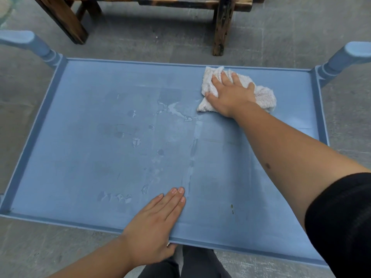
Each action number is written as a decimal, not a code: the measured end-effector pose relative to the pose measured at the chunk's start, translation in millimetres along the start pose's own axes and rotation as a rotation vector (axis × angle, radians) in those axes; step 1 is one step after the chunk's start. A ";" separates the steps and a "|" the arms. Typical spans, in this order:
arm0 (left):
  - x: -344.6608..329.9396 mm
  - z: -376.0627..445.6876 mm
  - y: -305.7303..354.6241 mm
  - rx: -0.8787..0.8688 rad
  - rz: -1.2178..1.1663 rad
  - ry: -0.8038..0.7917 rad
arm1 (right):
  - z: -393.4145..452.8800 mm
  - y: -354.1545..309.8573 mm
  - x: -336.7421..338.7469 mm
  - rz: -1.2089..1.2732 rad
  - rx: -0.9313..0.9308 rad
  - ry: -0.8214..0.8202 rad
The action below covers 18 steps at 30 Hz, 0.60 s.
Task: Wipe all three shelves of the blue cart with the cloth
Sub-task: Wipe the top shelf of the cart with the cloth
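Right hand [230, 93] pressed flat on the cloth [263, 95], fingers spread, at the far right of the blue cart's top shelf [80, 117]. Left hand [154, 223] lay open, palm down on the near edge, bracing. Wet streaks [176, 112] and smudges sat mid-shelf. Best approach: overlapping passes leftward through the streaks, firm even pressure, keep the brace. Lower shelves not visible.

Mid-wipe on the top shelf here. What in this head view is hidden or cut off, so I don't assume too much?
- Lower two shelves: hidden beneath the top shelf in the head view.
- Shelf surface under the cloth and right hand: covered.
- Near right corner: blocked by the right forearm and black sleeve.
- Left hand thumb: tucked under the near rim.
- Wooden bench: top cut off by the frame edge.
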<state>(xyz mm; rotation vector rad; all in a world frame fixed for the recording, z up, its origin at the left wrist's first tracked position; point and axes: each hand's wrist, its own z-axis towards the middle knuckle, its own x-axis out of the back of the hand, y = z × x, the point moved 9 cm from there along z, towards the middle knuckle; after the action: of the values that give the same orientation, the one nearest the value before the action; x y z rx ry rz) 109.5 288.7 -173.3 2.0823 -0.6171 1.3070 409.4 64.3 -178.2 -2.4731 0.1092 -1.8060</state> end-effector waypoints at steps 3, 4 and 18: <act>-1.8 -1.2 2.3 -0.005 -0.006 -0.012 | 7.6 3.7 2.0 -0.013 0.024 -0.013; -1.4 -1.1 1.0 -0.008 -0.007 -0.010 | 11.0 4.2 3.7 -0.017 0.025 -0.010; -1.1 -1.1 -1.4 -0.015 0.002 -0.026 | 7.4 3.5 -1.0 -0.015 -0.031 -0.061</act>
<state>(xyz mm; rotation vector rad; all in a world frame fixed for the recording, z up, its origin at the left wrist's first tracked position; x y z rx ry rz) 109.3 290.5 -174.4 2.0903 -0.6392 1.2744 416.1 61.0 -181.8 -2.5545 0.1162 -1.7454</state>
